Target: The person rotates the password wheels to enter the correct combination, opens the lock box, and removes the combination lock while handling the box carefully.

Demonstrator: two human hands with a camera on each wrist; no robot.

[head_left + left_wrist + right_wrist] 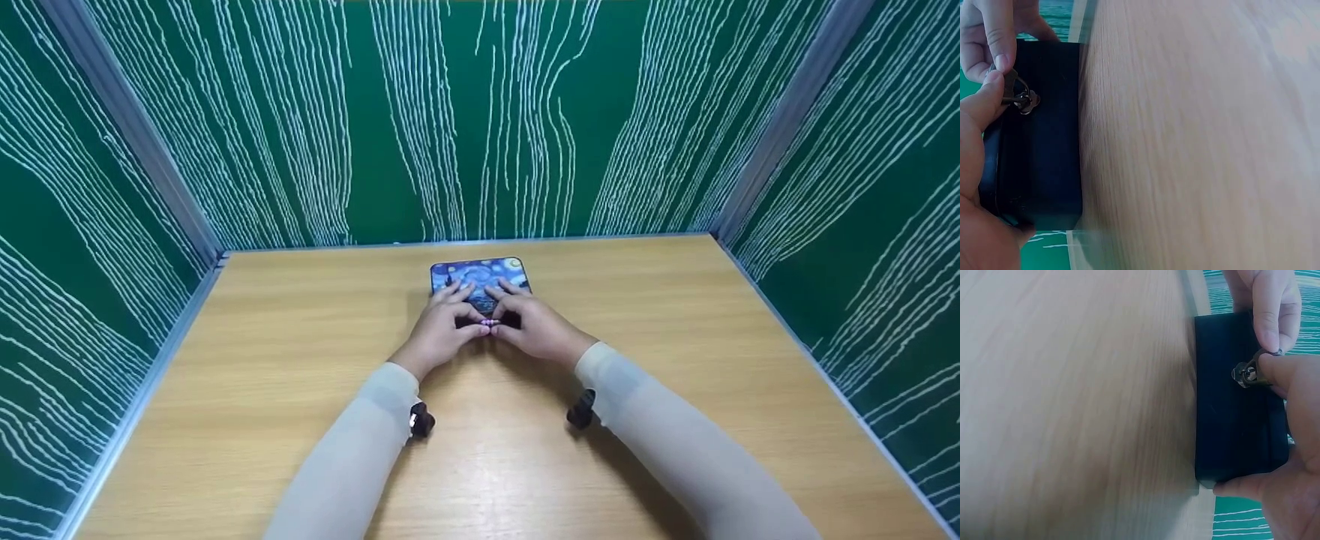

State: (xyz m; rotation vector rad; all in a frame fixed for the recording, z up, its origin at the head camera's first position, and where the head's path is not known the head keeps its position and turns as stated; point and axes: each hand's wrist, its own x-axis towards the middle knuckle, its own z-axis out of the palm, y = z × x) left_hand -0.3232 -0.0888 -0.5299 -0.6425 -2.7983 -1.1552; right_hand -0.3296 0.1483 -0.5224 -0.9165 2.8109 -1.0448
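Note:
A box stands on the table with a blue and yellow painted swirling night-sky lid [480, 276] and dark sides [1044, 157]. On its near side is a metal hasp [1239, 375]. A small padlock [1009, 84] hangs there, its curved shackle [1023, 84] passing through the hasp. My left hand [444, 328] pinches the padlock from the left, its other fingers resting on the lid. From the right, my right hand [538, 324] pinches it too, thumb close to the left thumb, with fingers spread over the lid. The fingers hide most of the padlock's body.
The box sits near the far edge of the wooden table [300, 360]. Green panels with white wavy lines [480, 120] rise behind and at both sides, joined by grey posts [135, 120]. Small black wrist cameras [422, 421] hang at both sleeves.

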